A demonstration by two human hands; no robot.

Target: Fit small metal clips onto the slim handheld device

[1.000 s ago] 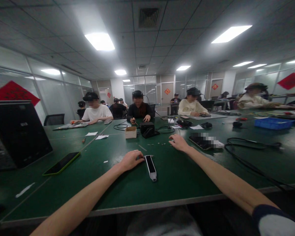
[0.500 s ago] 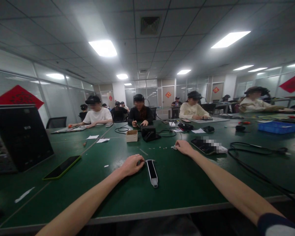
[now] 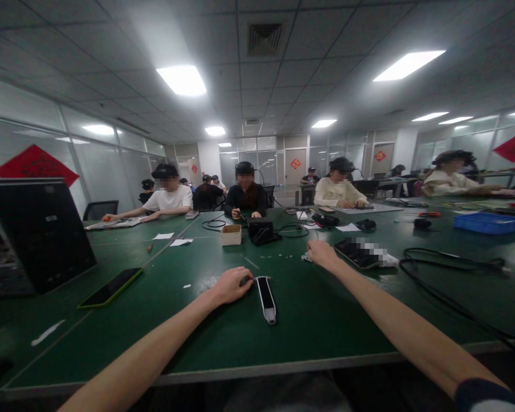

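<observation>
My left hand (image 3: 234, 285) rests on the green table with its thumb and fingers curled together, and what they pinch is too small to name. Right beside its fingertips lies a slim white device with a long dark panel (image 3: 265, 298), narrow end towards me. A thin short piece shows at the device's far end, next to my fingers. Farther out, my right hand (image 3: 321, 253) is closed, fingers pointing down and partly hidden by the hand itself. Small pale pieces (image 3: 306, 257) lie just left of it, and I cannot make out what it holds.
A phone in a green case (image 3: 111, 288) and a black computer case (image 3: 38, 234) are on the left. Ahead stand a small cardboard box (image 3: 231, 235) and a black device (image 3: 261, 230). Right are a dark device (image 3: 355, 253), black cables (image 3: 450, 260) and a blue tray (image 3: 489, 224). Several people sit opposite.
My right hand has lifted slightly from the small pale pieces. My left hand stays beside the white device. The person in white at the left has shifted their hands leftward.
</observation>
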